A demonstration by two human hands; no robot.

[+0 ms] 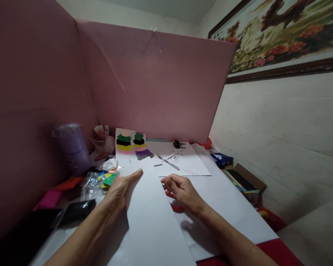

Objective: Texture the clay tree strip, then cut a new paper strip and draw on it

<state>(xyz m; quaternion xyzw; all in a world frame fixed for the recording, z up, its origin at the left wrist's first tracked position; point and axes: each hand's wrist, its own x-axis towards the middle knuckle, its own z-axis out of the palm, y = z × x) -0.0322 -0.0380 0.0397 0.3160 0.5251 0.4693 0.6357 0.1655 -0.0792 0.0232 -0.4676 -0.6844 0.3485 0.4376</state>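
A long white sheet of paper (152, 221) stretches toward me over the table. My left hand (122, 186) is closed on its left edge, thumb on top and fingers hidden beneath. Just off the right edge, my right hand (180, 188) has its fingers curled around the red handles of scissors (177, 209); the blades are hidden. Past the sheet lie a metal fork-like tool (168, 162) and a small grey strip (158, 165) on white paper. Two cards with coloured bands (124, 144) stand behind them.
A purple cylinder (73, 147), plastic bags (91, 184) and a black packet (77, 213) crowd the left. Black clips (177, 144) lie at the back. An open cardboard box (248, 177) is at right. Pink panels (155, 85) stand behind and left.
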